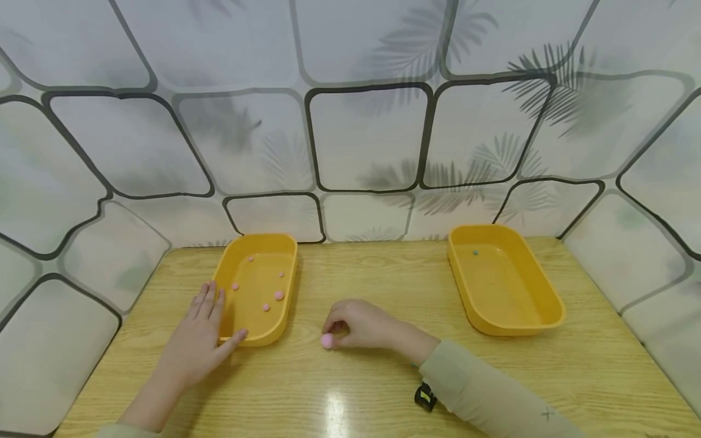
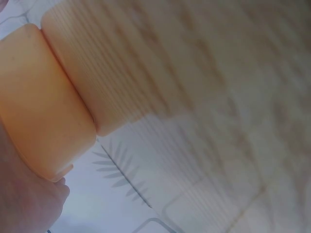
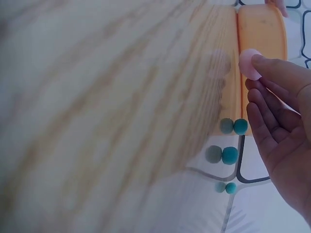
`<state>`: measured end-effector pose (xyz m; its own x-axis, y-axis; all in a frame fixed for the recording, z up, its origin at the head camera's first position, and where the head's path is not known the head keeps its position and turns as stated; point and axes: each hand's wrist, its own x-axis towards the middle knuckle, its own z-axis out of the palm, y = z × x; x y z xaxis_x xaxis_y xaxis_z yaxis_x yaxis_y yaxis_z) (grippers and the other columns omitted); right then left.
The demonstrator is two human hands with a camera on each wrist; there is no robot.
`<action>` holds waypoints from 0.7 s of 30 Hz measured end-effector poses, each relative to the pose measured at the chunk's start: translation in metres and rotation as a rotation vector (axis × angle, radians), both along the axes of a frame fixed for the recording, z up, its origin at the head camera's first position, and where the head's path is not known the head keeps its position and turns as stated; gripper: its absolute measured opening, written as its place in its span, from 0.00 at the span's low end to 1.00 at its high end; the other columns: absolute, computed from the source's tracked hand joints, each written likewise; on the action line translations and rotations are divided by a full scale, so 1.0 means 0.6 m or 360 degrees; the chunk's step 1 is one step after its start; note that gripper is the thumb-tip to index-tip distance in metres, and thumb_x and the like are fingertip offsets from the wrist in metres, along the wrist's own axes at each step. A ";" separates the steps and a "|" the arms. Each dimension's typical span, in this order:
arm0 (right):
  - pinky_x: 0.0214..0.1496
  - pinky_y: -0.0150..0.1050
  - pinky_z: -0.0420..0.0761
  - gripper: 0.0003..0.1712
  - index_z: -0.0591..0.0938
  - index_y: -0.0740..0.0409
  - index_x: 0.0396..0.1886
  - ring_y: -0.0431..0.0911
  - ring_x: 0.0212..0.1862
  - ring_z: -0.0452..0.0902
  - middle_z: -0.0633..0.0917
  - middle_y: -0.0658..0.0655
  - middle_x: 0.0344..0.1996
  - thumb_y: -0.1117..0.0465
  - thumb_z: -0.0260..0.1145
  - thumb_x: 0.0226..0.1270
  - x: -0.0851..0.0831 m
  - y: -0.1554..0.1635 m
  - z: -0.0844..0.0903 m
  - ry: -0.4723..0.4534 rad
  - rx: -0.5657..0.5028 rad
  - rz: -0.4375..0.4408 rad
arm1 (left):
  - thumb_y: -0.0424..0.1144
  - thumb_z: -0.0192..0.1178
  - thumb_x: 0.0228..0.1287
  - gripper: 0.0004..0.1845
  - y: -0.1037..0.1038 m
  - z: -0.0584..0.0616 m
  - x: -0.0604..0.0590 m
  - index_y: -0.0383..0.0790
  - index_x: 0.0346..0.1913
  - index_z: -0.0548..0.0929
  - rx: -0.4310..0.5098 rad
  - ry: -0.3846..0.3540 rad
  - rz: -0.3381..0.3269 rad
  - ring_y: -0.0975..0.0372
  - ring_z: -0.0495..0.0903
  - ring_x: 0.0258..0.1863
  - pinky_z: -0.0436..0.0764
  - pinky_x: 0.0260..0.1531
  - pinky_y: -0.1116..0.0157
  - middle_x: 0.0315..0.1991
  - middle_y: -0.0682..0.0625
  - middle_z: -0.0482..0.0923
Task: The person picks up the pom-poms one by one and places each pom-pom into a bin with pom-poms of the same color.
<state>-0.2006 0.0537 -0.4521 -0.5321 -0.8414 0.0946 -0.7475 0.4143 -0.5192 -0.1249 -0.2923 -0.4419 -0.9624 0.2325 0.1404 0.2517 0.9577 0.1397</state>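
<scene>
My right hand point(image 1: 358, 325) pinches a pink ball point(image 1: 327, 340) between thumb and fingertips, low over the table right of the left tray. In the right wrist view the pink ball point(image 3: 250, 64) shows at the thumb tip, with the other fingers loosely bent. Several teal balls point(image 3: 230, 155) lie on the table near that hand; in the head view the right forearm mostly hides them. My left hand point(image 1: 194, 340) rests with extended fingers along the near left rim of the yellow left tray point(image 1: 292, 267). Inside that tray lie several small pink balls point(image 1: 279, 295).
A second yellow tray point(image 1: 555, 307) stands at the right, holding a small teal ball point(image 1: 475, 252). Beside the right sleeve is a small black device point(image 1: 424, 396). Patterned panels point(image 1: 367, 140) rise behind and along both sides of the wooden table point(image 1: 378, 274).
</scene>
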 end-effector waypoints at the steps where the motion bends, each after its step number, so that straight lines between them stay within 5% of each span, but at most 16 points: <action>1: 0.49 0.24 0.81 0.11 0.92 0.55 0.46 0.36 0.42 0.82 0.90 0.50 0.41 0.56 0.78 0.68 0.000 0.000 0.000 0.0003 -0.0003 -0.0004 | 0.63 0.56 0.77 0.51 0.000 -0.001 0.000 0.16 0.78 0.59 0.0003 0.0006 -0.0002 0.32 0.50 0.83 0.46 0.87 0.45 0.82 0.21 0.47; 4: 0.50 0.25 0.81 0.10 0.93 0.55 0.46 0.36 0.42 0.82 0.90 0.50 0.41 0.56 0.78 0.68 0.000 0.000 0.002 0.0001 -0.0016 -0.0016 | 0.62 0.56 0.77 0.51 -0.001 -0.003 0.000 0.16 0.77 0.59 0.0008 0.0025 -0.0011 0.32 0.50 0.83 0.36 0.88 0.52 0.82 0.21 0.48; 11: 0.51 0.27 0.82 0.10 0.93 0.54 0.47 0.37 0.43 0.81 0.90 0.49 0.41 0.56 0.76 0.70 -0.001 0.000 0.010 -0.0040 -0.0025 -0.0070 | 0.63 0.56 0.77 0.51 0.001 -0.002 0.000 0.16 0.78 0.59 -0.0011 0.0008 -0.0002 0.32 0.50 0.83 0.47 0.86 0.43 0.82 0.21 0.47; 21: 0.50 0.28 0.83 0.09 0.93 0.52 0.46 0.38 0.43 0.82 0.90 0.49 0.41 0.57 0.77 0.70 -0.014 -0.004 0.029 -0.0031 -0.0074 -0.0131 | 0.63 0.55 0.78 0.52 -0.001 -0.004 0.001 0.16 0.78 0.58 0.0020 0.0000 -0.0006 0.32 0.49 0.83 0.41 0.87 0.47 0.82 0.21 0.46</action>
